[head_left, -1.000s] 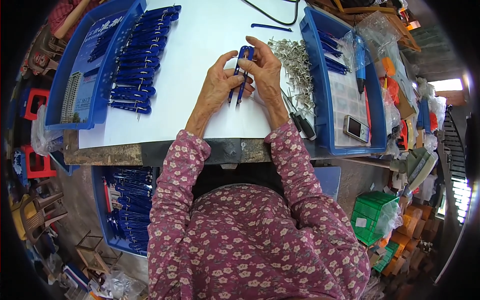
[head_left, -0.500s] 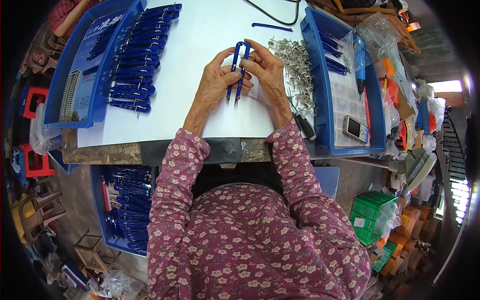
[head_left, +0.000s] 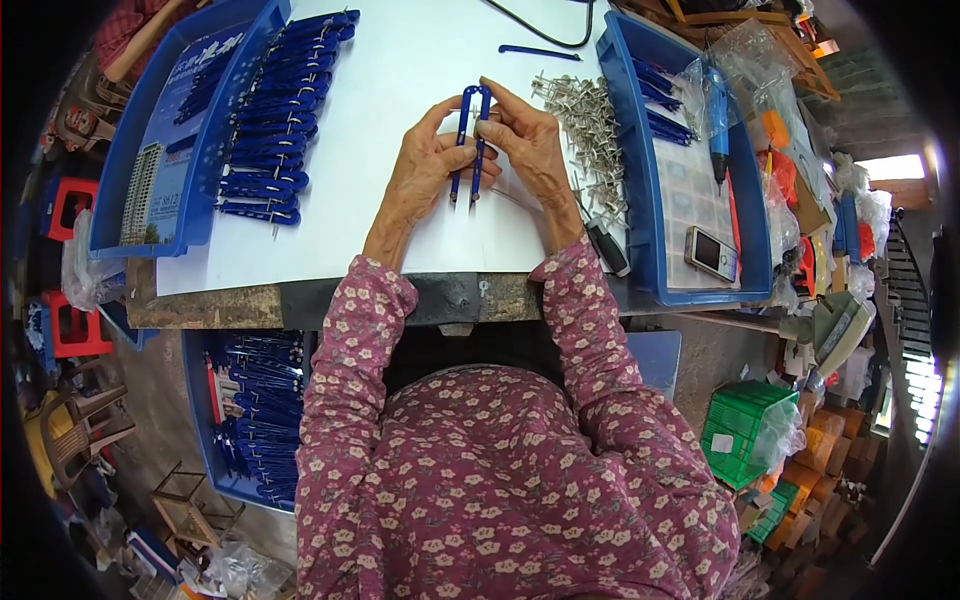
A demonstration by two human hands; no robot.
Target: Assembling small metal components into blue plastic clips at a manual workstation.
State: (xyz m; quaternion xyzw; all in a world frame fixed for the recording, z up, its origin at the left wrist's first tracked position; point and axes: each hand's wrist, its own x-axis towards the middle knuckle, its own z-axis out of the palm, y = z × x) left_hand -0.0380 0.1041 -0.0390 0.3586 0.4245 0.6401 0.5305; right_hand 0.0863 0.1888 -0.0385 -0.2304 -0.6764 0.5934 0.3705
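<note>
A blue two-legged drawing compass point(head_left: 485, 100) stands between my hands above the white work surface point(head_left: 400, 240), joint at the far end and thin metal tips pointing toward me. My left hand point(head_left: 425, 165) is closed on the left leg, thumb across it. With thumb and forefinger, my right hand point(head_left: 532, 150) pinches the right leg, its forefinger reaching up to the joint. The legs lie nearly side by side with a narrow gap. Just right of my right hand spreads a heap of small silvery metal fittings point(head_left: 590, 130). Beyond the hands rests a single blue leg point(head_left: 540, 52).
A row of blue compasses point(head_left: 270, 130) lies left, beside a blue tray point(head_left: 105, 225). Another blue tray point(head_left: 690, 297) at right holds blue parts, a phone point(head_left: 711, 254) and a blue power screwdriver point(head_left: 718, 125). A dark-handled screwdriver point(head_left: 607, 247) lies near the table edge.
The whole view has shifted slightly. Both hands keep the same hold on the compass, and its legs have barely moved.
</note>
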